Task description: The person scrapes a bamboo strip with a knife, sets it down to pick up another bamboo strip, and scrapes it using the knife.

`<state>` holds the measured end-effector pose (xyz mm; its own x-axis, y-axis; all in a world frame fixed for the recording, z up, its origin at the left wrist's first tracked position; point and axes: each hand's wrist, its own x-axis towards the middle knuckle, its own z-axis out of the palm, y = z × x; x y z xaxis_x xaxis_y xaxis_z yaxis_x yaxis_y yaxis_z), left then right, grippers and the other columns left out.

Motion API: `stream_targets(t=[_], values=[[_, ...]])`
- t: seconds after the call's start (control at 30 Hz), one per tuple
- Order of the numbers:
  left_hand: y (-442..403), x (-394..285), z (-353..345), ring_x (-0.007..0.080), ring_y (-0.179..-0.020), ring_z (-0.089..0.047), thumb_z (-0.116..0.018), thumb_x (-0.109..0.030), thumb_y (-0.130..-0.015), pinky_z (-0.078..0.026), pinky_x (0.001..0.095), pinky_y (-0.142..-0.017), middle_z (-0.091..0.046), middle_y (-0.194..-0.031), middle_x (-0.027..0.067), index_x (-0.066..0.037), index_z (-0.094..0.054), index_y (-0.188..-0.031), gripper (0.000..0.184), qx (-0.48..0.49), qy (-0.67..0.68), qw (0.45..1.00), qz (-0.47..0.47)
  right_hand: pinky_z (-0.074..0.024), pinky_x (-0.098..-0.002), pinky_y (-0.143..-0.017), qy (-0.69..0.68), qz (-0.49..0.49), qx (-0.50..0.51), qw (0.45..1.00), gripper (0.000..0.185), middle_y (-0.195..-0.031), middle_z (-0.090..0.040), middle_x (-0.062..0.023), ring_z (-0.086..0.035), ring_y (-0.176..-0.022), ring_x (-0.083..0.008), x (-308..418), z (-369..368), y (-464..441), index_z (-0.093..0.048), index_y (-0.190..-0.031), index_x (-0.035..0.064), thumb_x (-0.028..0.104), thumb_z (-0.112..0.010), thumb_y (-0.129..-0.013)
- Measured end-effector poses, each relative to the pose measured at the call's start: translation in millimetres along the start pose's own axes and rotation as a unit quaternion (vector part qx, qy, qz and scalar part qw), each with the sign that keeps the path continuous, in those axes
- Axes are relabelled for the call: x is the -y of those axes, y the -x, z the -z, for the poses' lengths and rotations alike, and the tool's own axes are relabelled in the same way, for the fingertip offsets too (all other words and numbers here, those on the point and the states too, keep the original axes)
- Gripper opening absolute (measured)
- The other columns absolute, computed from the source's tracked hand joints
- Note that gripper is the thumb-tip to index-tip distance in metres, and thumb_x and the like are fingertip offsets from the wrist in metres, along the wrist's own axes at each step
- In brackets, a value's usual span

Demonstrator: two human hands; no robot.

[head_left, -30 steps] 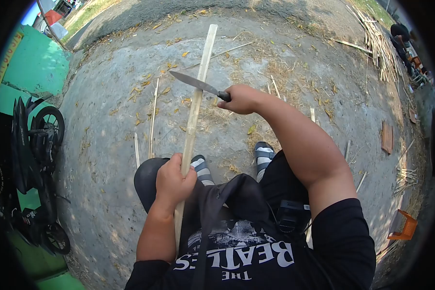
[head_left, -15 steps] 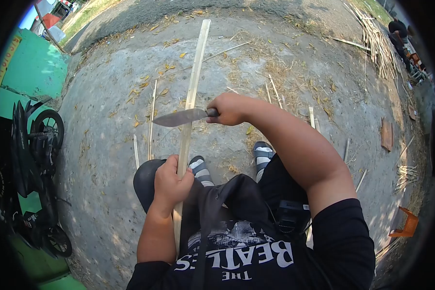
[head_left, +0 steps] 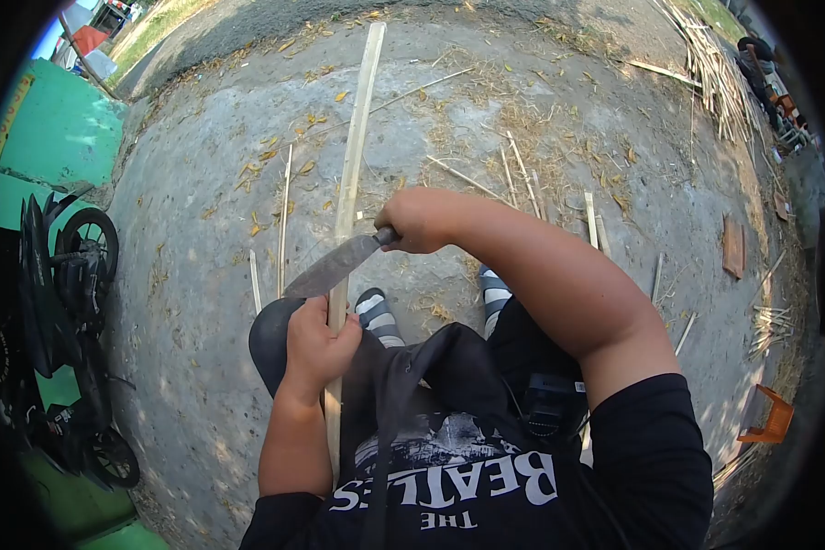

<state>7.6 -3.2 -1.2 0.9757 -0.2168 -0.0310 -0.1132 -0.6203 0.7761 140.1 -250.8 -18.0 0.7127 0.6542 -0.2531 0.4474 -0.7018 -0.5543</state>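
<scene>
A long pale bamboo strip (head_left: 358,128) runs from near my body out across the ground. My left hand (head_left: 321,344) is wrapped round it by my knee. My right hand (head_left: 412,220) grips the dark handle of a broad-bladed knife (head_left: 330,269). The blade lies across the strip, slanting down to the left, its tip just above my left hand's knuckles. Whether the edge bites into the strip cannot be made out.
Thin bamboo sticks (head_left: 285,215) and dry leaves lie on the concrete. A bamboo pile (head_left: 720,82) is at the far right, with a person (head_left: 756,78) beside it. Motorcycles (head_left: 73,339) stand at left; an orange plastic object (head_left: 768,417) is at right.
My right hand has drawn the knife down along the strip toward my left hand, and its blade is now more tilted. The strip's far end has shifted slightly left.
</scene>
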Motion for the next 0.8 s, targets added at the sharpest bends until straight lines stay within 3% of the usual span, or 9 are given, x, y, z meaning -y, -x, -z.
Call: stream_targets(t=[0.03,0.17,0.27,0.37,0.4,0.43,0.5,0.63,0.8], values=[[-0.1,2.1,2.2,0.0125,-0.065,-0.056,-0.071,-0.010,-0.084,-0.047,0.0304,-0.063,-0.061,-0.072,0.0052,0.001,-0.060,-0.094,0.018,0.015,-0.005,1.000,0.006,-0.0526,-0.0499,-0.076,-0.006,0.019,-0.013,1.000,0.028,-0.084,-0.072,-0.0186,-0.069,-0.085,-0.0403,2.0,-2.7,1.0,-0.073,-0.097,0.0067,0.035,-0.071,-0.096],[3.0,2.1,1.5,0.0123,-0.065,-0.055,-0.071,-0.009,-0.084,-0.047,0.0306,-0.062,-0.059,-0.071,0.0049,0.001,-0.059,-0.094,0.017,-0.008,0.033,0.999,0.010,-0.0550,-0.0483,-0.083,-0.045,-0.113,-0.087,0.989,0.036,-0.094,-0.075,-0.0159,-0.071,-0.092,-0.0370,-36.6,16.4,-4.9,-0.077,-0.107,0.0110,0.045,-0.066,-0.098],[2.9,3.6,-0.3,0.0116,-0.064,-0.054,-0.070,-0.008,-0.084,-0.046,0.0299,-0.062,-0.059,-0.071,0.0036,0.000,-0.059,-0.094,0.017,-0.007,-0.005,1.000,-0.005,-0.0551,-0.0476,-0.083,-0.072,-0.201,-0.107,0.971,0.033,-0.095,-0.075,-0.0157,-0.071,-0.094,-0.0367,-53.9,25.7,-0.5,-0.077,-0.108,0.0109,0.041,-0.067,-0.098],[0.8,0.1,-2.5,0.0110,-0.065,-0.053,-0.070,-0.007,-0.085,-0.046,0.0297,-0.062,-0.058,-0.072,0.0034,0.000,-0.059,-0.094,0.016,-0.003,-0.017,1.000,-0.009,-0.0550,-0.0472,-0.084,-0.035,-0.098,-0.062,0.993,0.029,-0.097,-0.075,-0.0159,-0.070,-0.095,-0.0369,-36.4,11.8,0.3,-0.077,-0.107,0.0111,0.037,-0.069,-0.096],[0.3,-0.8,-2.3,0.0115,-0.065,-0.054,-0.070,-0.007,-0.084,-0.046,0.0300,-0.062,-0.059,-0.072,0.0042,0.000,-0.059,-0.094,0.016,0.002,-0.005,1.000,-0.006,-0.0521,-0.0485,-0.075,-0.027,-0.032,-0.071,0.997,0.027,-0.083,-0.071,-0.0168,-0.068,-0.082,-0.0390,-27.8,7.0,2.7,-0.072,-0.095,0.0054,0.032,-0.070,-0.096],[0.2,-1.3,-1.1,0.0120,-0.065,-0.054,-0.070,-0.007,-0.084,-0.047,0.0303,-0.062,-0.059,-0.072,0.0049,0.000,-0.059,-0.094,0.017,0.006,0.006,1.000,-0.003,-0.0518,-0.0483,-0.075,-0.013,0.012,-0.055,0.998,0.027,-0.083,-0.071,-0.0167,-0.068,-0.082,-0.0387,-24.8,2.3,-1.9,-0.072,-0.095,0.0055,0.033,-0.072,-0.095],[2.1,-0.6,0.4,0.0127,-0.066,-0.055,-0.070,-0.008,-0.084,-0.047,0.0308,-0.063,-0.060,-0.072,0.0060,0.000,-0.059,-0.095,0.017,0.009,0.014,1.000,0.001,-0.0544,-0.0485,-0.085,-0.024,0.000,-0.010,1.000,0.033,-0.098,-0.075,-0.0173,-0.070,-0.096,-0.0380,-20.8,11.6,-0.7,-0.077,-0.106,0.0088,0.039,-0.070,-0.096],[3.6,1.0,0.7,0.0127,-0.065,-0.056,-0.070,-0.008,-0.084,-0.047,0.0308,-0.062,-0.060,-0.072,0.0064,0.001,-0.060,-0.095,0.018,-0.002,-0.008,1.000,-0.014,-0.0537,-0.0471,-0.086,-0.131,-0.174,-0.079,0.973,0.037,-0.098,-0.075,-0.0187,-0.071,-0.096,-0.0372,-57.1,23.4,-4.3,-0.075,-0.109,0.0070,0.042,-0.068,-0.097],[1.5,2.0,-1.6,0.0134,-0.064,-0.055,-0.071,-0.009,-0.084,-0.047,0.0308,-0.062,-0.060,-0.071,0.0066,0.001,-0.060,-0.096,0.019,-0.007,-0.012,1.000,-0.025,-0.0535,-0.0475,-0.087,-0.037,-0.055,0.035,0.997,0.037,-0.103,-0.075,-0.0180,-0.070,-0.099,-0.0373,-21.0,11.9,-3.3,-0.075,-0.114,0.0070,0.039,-0.070,-0.096]])
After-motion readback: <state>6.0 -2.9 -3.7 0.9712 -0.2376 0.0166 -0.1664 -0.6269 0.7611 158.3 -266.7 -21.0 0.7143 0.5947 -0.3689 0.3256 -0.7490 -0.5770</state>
